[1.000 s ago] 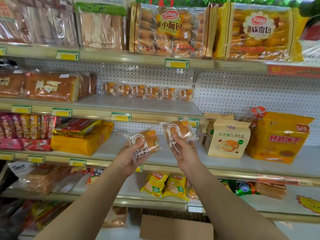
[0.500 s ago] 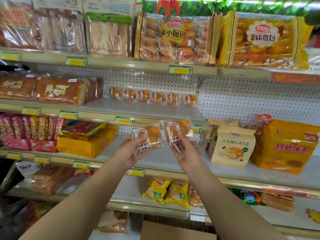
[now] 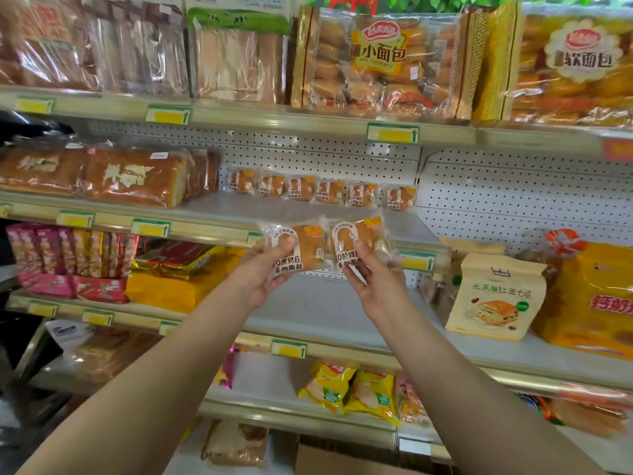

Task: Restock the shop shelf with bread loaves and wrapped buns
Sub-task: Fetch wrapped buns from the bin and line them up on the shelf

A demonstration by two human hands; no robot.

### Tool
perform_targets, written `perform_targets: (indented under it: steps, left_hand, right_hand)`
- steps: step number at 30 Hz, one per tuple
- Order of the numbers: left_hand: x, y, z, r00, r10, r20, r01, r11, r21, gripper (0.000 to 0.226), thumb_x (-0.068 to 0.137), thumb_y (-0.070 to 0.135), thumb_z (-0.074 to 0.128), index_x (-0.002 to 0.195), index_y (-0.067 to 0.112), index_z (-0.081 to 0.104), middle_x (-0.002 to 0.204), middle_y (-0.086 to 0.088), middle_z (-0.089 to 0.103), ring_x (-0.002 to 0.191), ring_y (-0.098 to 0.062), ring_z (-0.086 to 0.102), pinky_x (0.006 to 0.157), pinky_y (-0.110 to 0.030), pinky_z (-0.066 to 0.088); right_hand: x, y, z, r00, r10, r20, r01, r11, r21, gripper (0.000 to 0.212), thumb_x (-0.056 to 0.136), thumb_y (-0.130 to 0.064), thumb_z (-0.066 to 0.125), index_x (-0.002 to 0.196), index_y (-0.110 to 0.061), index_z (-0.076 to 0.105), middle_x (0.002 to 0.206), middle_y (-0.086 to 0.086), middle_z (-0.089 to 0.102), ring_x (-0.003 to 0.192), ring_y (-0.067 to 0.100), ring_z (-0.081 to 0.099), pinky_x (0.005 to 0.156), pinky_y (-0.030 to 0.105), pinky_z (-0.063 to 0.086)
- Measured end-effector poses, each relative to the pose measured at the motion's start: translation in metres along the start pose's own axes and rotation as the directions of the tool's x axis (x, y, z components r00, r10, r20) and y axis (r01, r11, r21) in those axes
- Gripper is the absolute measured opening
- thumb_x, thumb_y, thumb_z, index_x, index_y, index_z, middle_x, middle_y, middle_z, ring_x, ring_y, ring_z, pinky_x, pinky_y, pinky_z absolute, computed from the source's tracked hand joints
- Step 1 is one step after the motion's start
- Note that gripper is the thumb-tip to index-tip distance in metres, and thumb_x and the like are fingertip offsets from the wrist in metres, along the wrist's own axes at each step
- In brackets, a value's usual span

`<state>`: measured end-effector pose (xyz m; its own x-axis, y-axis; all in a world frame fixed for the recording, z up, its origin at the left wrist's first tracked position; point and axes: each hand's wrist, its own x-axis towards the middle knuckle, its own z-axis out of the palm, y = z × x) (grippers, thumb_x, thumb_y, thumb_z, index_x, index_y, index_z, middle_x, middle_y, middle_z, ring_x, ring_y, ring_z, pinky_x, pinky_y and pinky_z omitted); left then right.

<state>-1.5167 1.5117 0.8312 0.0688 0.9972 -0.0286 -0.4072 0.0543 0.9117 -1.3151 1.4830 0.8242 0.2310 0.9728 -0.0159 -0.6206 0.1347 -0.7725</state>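
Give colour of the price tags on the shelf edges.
Yellow with green borders, e.g. the price tag; head view.

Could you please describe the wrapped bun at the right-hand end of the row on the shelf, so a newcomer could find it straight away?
Find the second shelf from the top, with the big brown loaves on its left. Six small wrapped buns stand in a row against the pegboard behind. The one meant is the rightmost bun, nearest the upright post where the shelf bay ends.
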Motion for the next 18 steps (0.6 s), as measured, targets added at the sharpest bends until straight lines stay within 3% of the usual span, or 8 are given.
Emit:
perform_targets:
  steps: [2,5,7,10,12,13,15,18]
  left_hand:
    - [0.019,0.007,-0.005,1.0,-0.002,0.007,0.002,1.0,0.004,0.077,0.065,0.029,0.087,0.133,0.012,0.055,0.111,-0.006,0.075,0.098,-0.02,0.073,0.079,-0.034,0.06]
    - [0.049,0.02,-0.013,1.0,-0.001,0.021,0.001,1.0,0.006,0.046,0.079,0.024,0.081,0.117,0.01,0.057,0.086,0.0,0.078,0.077,-0.014,0.075,0.078,-0.032,0.059]
    - [0.071,0.028,-0.018,1.0,-0.009,0.021,0.009,1.0,0.005,0.043,0.08,0.022,0.08,0.114,0.011,0.056,0.086,-0.002,0.078,0.074,-0.014,0.075,0.079,-0.033,0.06]
    - [0.109,0.041,-0.033,0.998,0.002,0.055,-0.001,1.0,-0.018,0.084,0.067,0.028,0.091,0.134,0.004,0.045,0.12,-0.013,0.071,0.091,-0.018,0.074,0.068,-0.03,0.062]
    - [0.132,0.051,-0.044,0.996,0.0,0.084,-0.001,1.0,0.012,0.129,0.046,0.04,0.102,0.152,0.009,0.033,0.141,-0.015,0.059,0.114,-0.022,0.068,0.086,-0.035,0.061]
    - [0.143,0.057,-0.049,0.995,0.005,0.101,-0.008,1.0,0.028,0.134,0.045,0.042,0.102,0.154,0.012,0.031,0.144,-0.013,0.057,0.123,-0.021,0.063,0.096,-0.039,0.057]
    - [0.159,0.07,-0.054,0.992,0.004,0.124,-0.007,1.0,0.024,0.114,0.061,0.031,0.094,0.154,0.011,0.031,0.133,-0.011,0.066,0.114,-0.016,0.068,0.088,-0.038,0.058]
    - [0.183,0.089,-0.061,0.994,-0.007,0.113,0.005,1.0,0.019,0.088,0.076,0.021,0.08,0.15,0.01,0.035,0.117,-0.009,0.073,0.087,-0.012,0.075,0.07,-0.033,0.057]
  right_hand:
    - [0.011,0.0,0.012,1.0,-0.008,0.011,0.008,1.0,0.003,0.034,0.076,-0.012,0.085,0.103,-0.011,0.063,0.111,0.013,0.075,0.104,0.024,0.072,0.072,0.036,0.062]
    - [0.03,-0.002,0.031,0.999,-0.016,0.048,0.015,1.0,0.016,0.032,0.081,-0.017,0.08,0.109,-0.009,0.067,0.097,0.01,0.075,0.093,0.02,0.072,0.073,0.036,0.062]
    - [0.046,-0.002,0.044,0.998,-0.026,0.049,0.026,1.0,0.003,0.034,0.086,-0.015,0.077,0.117,-0.008,0.066,0.088,0.007,0.075,0.085,0.018,0.073,0.073,0.037,0.062]
    - [0.072,0.001,0.061,0.998,-0.054,0.03,0.056,0.997,-0.051,0.053,0.079,-0.015,0.082,0.127,-0.003,0.062,0.084,0.004,0.075,0.082,0.016,0.075,0.074,0.036,0.063]
    - [0.088,0.003,0.073,0.998,-0.066,0.007,0.066,0.994,-0.091,0.069,0.068,-0.021,0.089,0.128,-0.003,0.061,0.097,0.007,0.077,0.094,0.019,0.075,0.08,0.036,0.062]
    - [0.095,0.004,0.08,0.998,-0.064,-0.008,0.063,0.992,-0.109,0.077,0.06,-0.025,0.092,0.127,-0.002,0.061,0.104,0.008,0.077,0.099,0.02,0.074,0.085,0.036,0.062]
    - [0.113,0.008,0.092,0.997,-0.069,-0.039,0.065,0.992,-0.109,0.082,0.051,-0.026,0.092,0.122,-0.003,0.059,0.109,0.009,0.076,0.106,0.021,0.072,0.094,0.039,0.059]
    - [0.136,0.013,0.111,0.996,-0.062,-0.065,0.054,0.992,-0.118,0.068,0.06,-0.017,0.091,0.119,-0.004,0.06,0.108,0.011,0.076,0.104,0.022,0.072,0.095,0.04,0.058]
